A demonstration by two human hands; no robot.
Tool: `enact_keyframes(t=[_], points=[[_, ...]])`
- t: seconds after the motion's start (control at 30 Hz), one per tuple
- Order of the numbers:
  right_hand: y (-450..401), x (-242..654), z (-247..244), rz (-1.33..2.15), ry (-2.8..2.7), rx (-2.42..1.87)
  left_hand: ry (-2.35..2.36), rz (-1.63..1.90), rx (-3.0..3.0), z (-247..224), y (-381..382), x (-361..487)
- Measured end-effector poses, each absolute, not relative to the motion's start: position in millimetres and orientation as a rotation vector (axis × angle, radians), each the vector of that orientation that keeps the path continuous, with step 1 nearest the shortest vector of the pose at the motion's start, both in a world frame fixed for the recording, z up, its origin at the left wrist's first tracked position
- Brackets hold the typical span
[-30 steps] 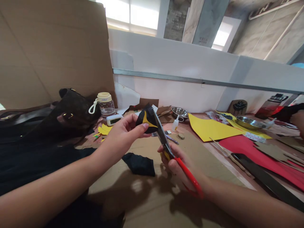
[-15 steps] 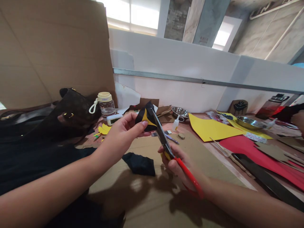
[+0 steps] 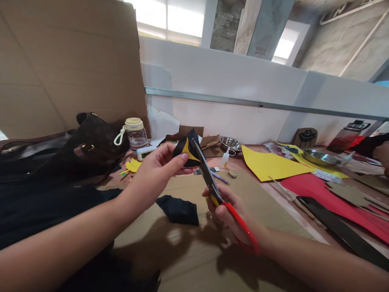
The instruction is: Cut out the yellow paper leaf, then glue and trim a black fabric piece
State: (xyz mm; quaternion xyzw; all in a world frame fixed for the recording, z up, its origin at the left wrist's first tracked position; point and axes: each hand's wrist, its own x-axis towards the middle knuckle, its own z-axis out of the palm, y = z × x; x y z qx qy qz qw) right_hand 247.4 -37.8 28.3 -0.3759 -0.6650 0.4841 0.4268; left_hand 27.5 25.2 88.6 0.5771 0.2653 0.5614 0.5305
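Between thumb and fingers, my left hand point(image 3: 165, 162) pinches a small black piece with a yellow shape on it point(image 3: 187, 153); whether it is cloth or paper I cannot tell. My right hand point(image 3: 226, 207) is wrapped round the red handles of a pair of scissors point(image 3: 208, 174). The blades point up and away, lying along the right edge of the black piece. Under my hands, a black fabric scrap point(image 3: 179, 210) rests on a brown cardboard sheet point(image 3: 258, 202).
Behind stand a lidded jar point(image 3: 136, 136), a steel bowl point(image 3: 230, 143) and a small glue bottle point(image 3: 225, 159). Yellow paper point(image 3: 270, 162), red paper point(image 3: 306, 190) and a long dark blade-like strip point(image 3: 331, 223) lie to the right. A dark bag point(image 3: 88, 150) sits at left. Another person's hand point(image 3: 382, 154) shows far right.
Hardly anything differs. Both hands, the black piece and the scissors keep almost the same place, with only a very slight shift.
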Motion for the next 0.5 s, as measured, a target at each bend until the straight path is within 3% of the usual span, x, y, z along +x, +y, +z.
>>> enact_keyframes(t=[0.5], points=[[-39.4,250.5,26.0,1.193,-1.68,-0.943,0.621,1.312,1.391,86.4,27.3,24.3]])
